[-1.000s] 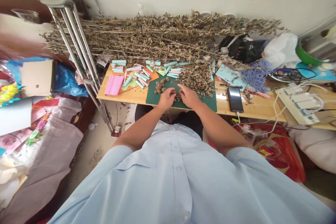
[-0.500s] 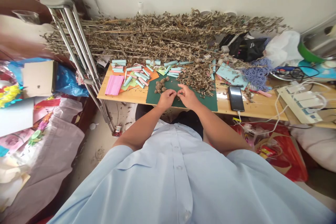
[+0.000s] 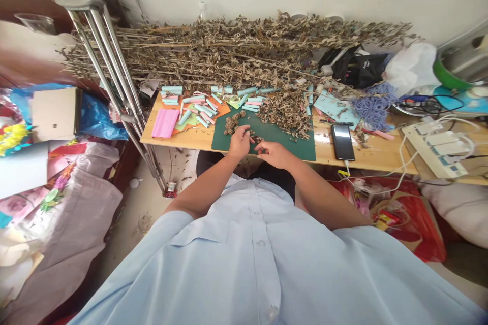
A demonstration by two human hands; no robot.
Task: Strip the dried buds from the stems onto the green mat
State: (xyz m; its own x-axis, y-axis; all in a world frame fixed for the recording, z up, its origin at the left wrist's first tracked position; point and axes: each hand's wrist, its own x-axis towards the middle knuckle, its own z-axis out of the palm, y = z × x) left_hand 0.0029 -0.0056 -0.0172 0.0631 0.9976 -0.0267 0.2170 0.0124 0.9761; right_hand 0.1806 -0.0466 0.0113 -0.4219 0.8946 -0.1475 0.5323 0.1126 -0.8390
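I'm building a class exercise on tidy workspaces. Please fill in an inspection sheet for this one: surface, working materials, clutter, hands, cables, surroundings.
Surface: wooden table with a green mat at the front.
Working materials: dried leaves heaped at the mat's right; brown clumps at its left.
Clutter: blue and pink paper rolls, pink paper, a phone, purple cord.
Hands: left hand beside the clumps; right hand over the mat's front, fingers curled; anything in either grip is too small to tell.
Cables: white cable into the phone; power strip crowded with plugs.
Surroundings: dried stalks along the wall, metal crutches at left, red bag low at right.
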